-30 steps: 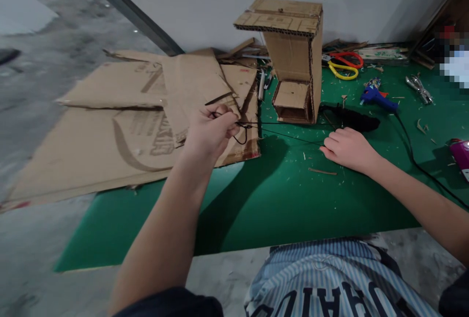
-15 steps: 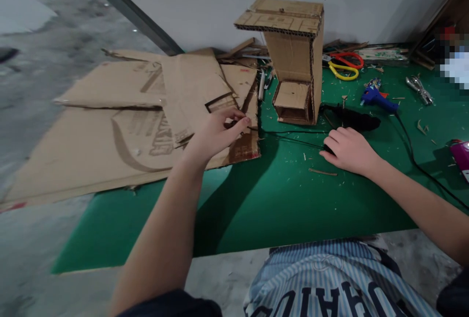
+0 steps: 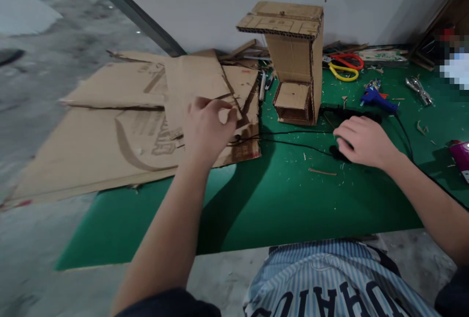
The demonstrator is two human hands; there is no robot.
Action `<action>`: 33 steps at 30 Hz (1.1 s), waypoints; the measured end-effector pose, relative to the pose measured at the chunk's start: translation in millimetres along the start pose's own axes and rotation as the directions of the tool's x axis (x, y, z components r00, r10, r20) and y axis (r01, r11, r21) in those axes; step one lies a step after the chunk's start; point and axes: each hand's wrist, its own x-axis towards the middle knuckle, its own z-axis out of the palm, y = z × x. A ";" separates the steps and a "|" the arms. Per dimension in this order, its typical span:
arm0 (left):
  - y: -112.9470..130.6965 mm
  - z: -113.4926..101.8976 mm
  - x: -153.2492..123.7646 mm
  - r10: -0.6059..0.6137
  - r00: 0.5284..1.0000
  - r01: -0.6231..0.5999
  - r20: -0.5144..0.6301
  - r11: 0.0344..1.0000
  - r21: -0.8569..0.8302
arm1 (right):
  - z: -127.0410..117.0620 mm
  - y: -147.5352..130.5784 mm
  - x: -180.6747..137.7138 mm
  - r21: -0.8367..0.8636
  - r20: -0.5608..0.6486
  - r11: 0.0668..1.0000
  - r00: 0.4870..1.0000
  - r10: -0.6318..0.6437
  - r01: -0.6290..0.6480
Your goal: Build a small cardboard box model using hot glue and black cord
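My left hand [image 3: 205,129] hovers over the flat cardboard sheets [image 3: 120,126], fingers loosely apart with nothing in them. A thin black string [image 3: 289,137] lies slack across the green mat [image 3: 278,200], from the cardboard edge just below that hand over to my right hand [image 3: 366,141]. My right hand rests palm down on the mat, its fingers curled over a dark clump at the string's end [image 3: 335,152]. An upright cardboard model [image 3: 293,58] with a small box at its foot stands behind the string.
Red and yellow scissors [image 3: 344,65], a blue glue gun [image 3: 377,97] with its black cable, metal pliers [image 3: 419,88] and a pink object [image 3: 461,158] lie on the right of the mat. Cardboard scraps and sticks line the white wall. Bare concrete floor lies to the left.
My left hand has let go of the string, which now lies slack, and has opened and lifted slightly. My right hand slid right along the mat, staying on the string's dark end.
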 end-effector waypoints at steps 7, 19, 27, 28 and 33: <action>87.2 9.1 -25.1 0.659 0.720 -0.628 0.218 0.752 -0.201 | 0.9 40.4 -6.9 -0.033 -0.122 0.974 0.968 0.220 -0.226; 209.4 56.0 -11.6 0.679 0.645 -0.613 0.351 0.734 -0.294 | 16.2 55.0 -2.7 0.159 -0.042 0.981 0.992 0.121 -0.113; 181.0 62.6 -14.2 0.613 0.761 -0.336 0.213 0.653 -0.679 | 15.9 49.5 -5.7 0.074 -0.014 0.989 0.991 0.133 -0.132; 176.2 60.8 -17.0 0.602 0.766 -0.272 0.224 0.620 -0.736 | 14.9 48.1 -6.0 0.045 0.002 0.991 0.992 0.129 -0.129; 155.2 51.2 -37.2 0.599 0.735 -0.125 0.318 0.581 -0.804 | 9.0 36.6 -7.4 -0.034 0.046 0.992 0.991 0.122 -0.121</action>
